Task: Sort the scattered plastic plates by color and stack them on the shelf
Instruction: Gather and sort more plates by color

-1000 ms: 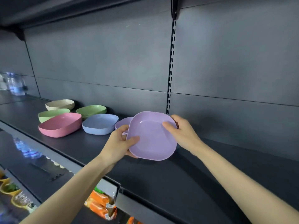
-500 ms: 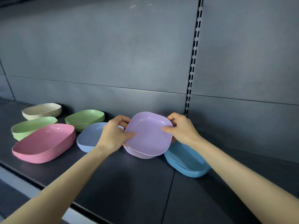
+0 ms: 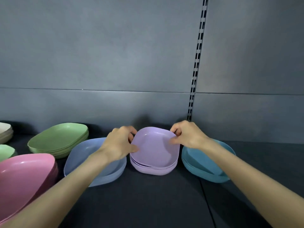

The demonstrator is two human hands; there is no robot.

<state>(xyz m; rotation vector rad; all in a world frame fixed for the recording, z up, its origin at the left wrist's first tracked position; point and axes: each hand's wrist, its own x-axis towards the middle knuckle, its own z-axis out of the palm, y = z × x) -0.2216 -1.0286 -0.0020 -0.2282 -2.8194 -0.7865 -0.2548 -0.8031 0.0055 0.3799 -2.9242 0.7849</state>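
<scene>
A purple plate (image 3: pixel 154 149) lies on top of a small stack of purple plates (image 3: pixel 153 168) on the dark shelf (image 3: pixel 148 199). My left hand (image 3: pixel 120 143) pinches its left rim, thumb inside and fingers curled behind. My right hand (image 3: pixel 185 135) pinches the right rim the same way. Left of the purple stack sits a stack of light blue plates (image 3: pixel 82 157), partly under my left forearm. A stack of teal plates (image 3: pixel 205 167) sits to the right, partly under my right forearm.
Further left stand a green stack (image 3: pixel 59 140), a pink stack (image 3: pixel 24 175), another green plate (image 3: pixel 5 152) and a cream stack (image 3: pixel 5 132) at the frame edge. The grey back wall (image 3: pixel 115 63) with a slotted upright (image 3: pixel 197 63) rises close behind the plates.
Both hands lowered the purple plate from a tilted hold above the shelf down onto the purple stack. The view moved closer and to the right.
</scene>
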